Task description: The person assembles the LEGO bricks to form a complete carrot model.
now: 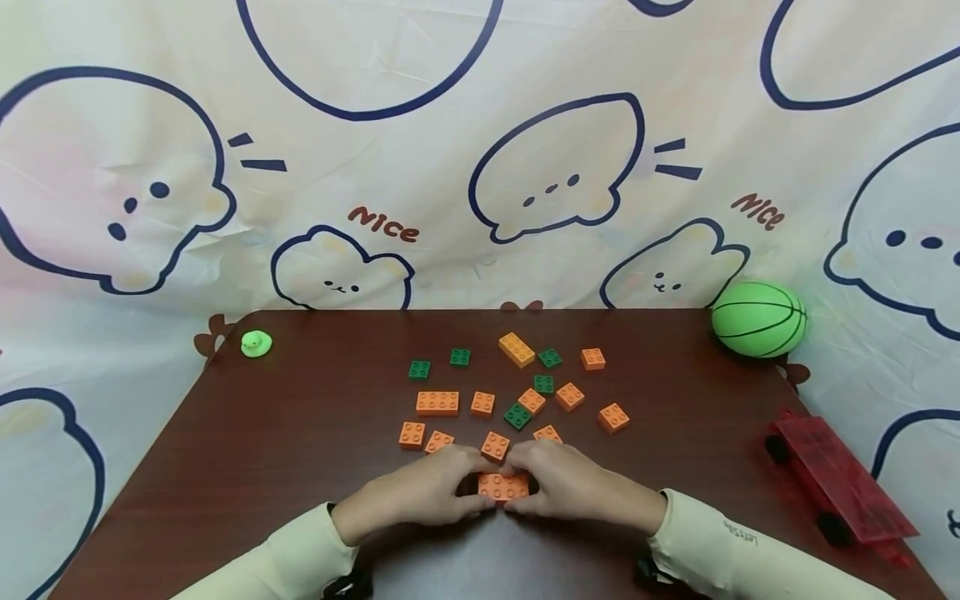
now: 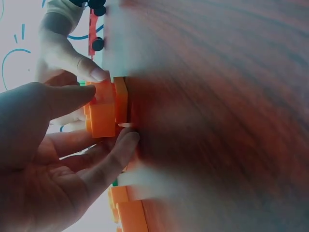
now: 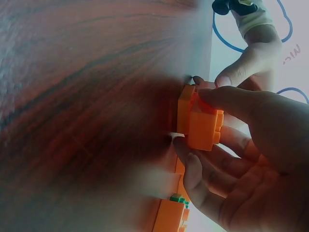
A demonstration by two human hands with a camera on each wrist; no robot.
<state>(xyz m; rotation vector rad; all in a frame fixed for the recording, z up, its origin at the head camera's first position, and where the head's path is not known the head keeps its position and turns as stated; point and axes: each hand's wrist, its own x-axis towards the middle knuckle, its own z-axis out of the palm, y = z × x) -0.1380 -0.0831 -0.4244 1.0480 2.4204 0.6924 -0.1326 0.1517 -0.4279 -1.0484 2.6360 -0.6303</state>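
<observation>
Between both hands, near the front of the table, is a long orange toy building brick. My left hand pinches its left end, thumb on the near side and fingers at the far side. My right hand grips the right end the same way. Under the held brick, the left wrist view shows a second orange brick close to the tabletop. The right wrist view has this lower brick too, slightly offset from the upper one. A small orange brick lies just beyond the fingertips.
Several orange and green bricks are scattered beyond the hands, with a yellow-orange brick farther back. A green duck sits at back left, a green ball at back right. On the right stands a red toy vehicle with black wheels.
</observation>
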